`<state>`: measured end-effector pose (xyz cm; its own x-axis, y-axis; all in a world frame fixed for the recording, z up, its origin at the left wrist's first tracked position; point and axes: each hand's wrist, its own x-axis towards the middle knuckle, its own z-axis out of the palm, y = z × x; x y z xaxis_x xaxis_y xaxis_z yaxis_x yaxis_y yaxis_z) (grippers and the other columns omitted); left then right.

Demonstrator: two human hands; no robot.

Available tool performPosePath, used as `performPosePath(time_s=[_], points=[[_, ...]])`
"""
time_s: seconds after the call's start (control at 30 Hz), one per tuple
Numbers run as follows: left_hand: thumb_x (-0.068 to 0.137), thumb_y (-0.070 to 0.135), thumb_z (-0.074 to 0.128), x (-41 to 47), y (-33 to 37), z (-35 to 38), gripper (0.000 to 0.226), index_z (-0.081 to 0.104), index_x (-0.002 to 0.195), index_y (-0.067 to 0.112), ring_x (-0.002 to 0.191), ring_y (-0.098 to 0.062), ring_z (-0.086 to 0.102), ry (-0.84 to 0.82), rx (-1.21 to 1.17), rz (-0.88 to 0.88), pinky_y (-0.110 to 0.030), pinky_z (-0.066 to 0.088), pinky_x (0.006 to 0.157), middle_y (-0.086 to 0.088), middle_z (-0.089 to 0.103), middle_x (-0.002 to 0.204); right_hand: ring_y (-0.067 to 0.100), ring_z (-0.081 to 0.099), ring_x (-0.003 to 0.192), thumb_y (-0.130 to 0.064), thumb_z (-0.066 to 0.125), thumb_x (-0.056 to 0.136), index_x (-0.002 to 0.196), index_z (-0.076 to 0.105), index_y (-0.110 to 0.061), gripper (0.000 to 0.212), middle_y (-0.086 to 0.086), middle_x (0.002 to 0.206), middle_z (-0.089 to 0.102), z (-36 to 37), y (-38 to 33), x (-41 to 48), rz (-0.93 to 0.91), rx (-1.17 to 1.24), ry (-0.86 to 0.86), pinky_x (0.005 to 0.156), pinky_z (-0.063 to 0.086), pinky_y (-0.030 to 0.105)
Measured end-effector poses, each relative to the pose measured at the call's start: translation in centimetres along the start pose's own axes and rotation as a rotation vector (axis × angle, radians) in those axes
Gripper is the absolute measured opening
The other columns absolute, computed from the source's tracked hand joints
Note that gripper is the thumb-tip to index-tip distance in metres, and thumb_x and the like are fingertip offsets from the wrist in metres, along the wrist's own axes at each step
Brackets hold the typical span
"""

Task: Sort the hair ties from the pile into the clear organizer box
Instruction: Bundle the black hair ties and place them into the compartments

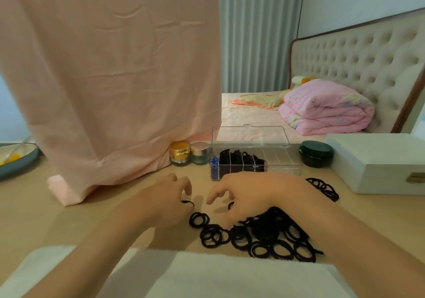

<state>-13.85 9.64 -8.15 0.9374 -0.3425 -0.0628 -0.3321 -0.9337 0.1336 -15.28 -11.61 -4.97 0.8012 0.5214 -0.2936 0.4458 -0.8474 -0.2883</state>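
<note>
Left hand [165, 196]: fingers curled, pinching a single black elastic hair tie [188, 203] at the fingertips, just left of the pile. It was probably drawn aside so that one tie comes free of the tangle.
Right hand [248, 194]: fingers curled above the pile's far edge. A dark scrap shows at the fingertips, but I cannot tell whether it is gripped.
Pile of black elastic hair ties [264, 235]: lies on the light wooden bench [69, 224] under the right wrist, close to the body and in easy reach of both hands.
Clear plastic organizer box [255, 163]: just behind the hands, with its lid standing open towards them for dropping ties in. Small blue pieces [214, 166] fill the leftmost compartment and black ties the next few. The right end looks unfilled.
Progress: judged partway, as most ties are still loose.
</note>
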Motion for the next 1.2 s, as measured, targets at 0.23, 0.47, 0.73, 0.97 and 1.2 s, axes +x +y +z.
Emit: performPosePath(time_s=[0.23,0.47,0.73,0.97,1.2], points=[[0.097,0.021,0.057,-0.7,-0.3,1.5,0.037,0.056,0.129,0.040,0.108,-0.014,0.052,-0.092,-0.100,0.028,-0.028,0.045,0.098,0.007,0.047,0.126,0.014,0.057,0.116,-0.038,0.084,0.078,0.120,0.065,-0.042,0.046,-0.012,0.126,0.058,1.2,0.0,-1.4,0.099,-0.050,-0.083,0.100,0.050,0.040],[0.095,0.025,0.065,1.9,3.5,2.0,0.027,0.064,0.120,0.035,0.087,0.000,0.051,-0.029,-0.189,0.194,-0.018,0.042,0.082,0.015,0.056,0.106,0.014,0.060,0.112,-0.031,0.075,0.089,0.124,0.069,-0.034,0.036,-0.008,0.123,0.062,2.5,3.1,-2.0,0.147,-0.031,0.113,0.099,0.053,0.035],[0.092,0.032,0.065,2.2,5.0,0.2,0.030,0.054,0.119,0.036,0.101,-0.007,0.053,-0.027,-0.252,0.248,-0.027,0.047,0.091,0.009,0.050,0.119,-0.003,0.051,0.087,-0.037,0.061,0.095,0.133,0.063,-0.034,0.038,-0.015,0.115,0.057,1.3,4.6,-3.0,0.141,0.068,0.286,0.075,0.039,0.015],[0.087,0.043,0.072,2.2,4.5,1.5,0.054,0.054,0.136,0.035,0.111,-0.009,0.049,-0.128,-0.126,0.272,-0.028,0.047,0.097,0.012,0.045,0.127,0.023,0.056,0.118,-0.049,0.068,0.089,0.138,0.057,-0.026,0.055,0.000,0.132,0.054,2.5,4.3,-1.8,0.173,-0.115,0.089,0.099,0.052,0.042],[0.086,0.031,0.074,4.6,4.0,1.8,0.049,0.055,0.131,0.031,0.094,-0.003,0.052,-0.091,-0.241,0.279,-0.018,0.045,0.081,0.011,0.054,0.116,0.019,0.060,0.120,-0.025,0.069,0.092,0.143,0.053,-0.030,0.053,-0.001,0.139,0.059,3.0,5.0,-0.6,0.227,-0.125,0.162,0.102,0.052,0.037]])
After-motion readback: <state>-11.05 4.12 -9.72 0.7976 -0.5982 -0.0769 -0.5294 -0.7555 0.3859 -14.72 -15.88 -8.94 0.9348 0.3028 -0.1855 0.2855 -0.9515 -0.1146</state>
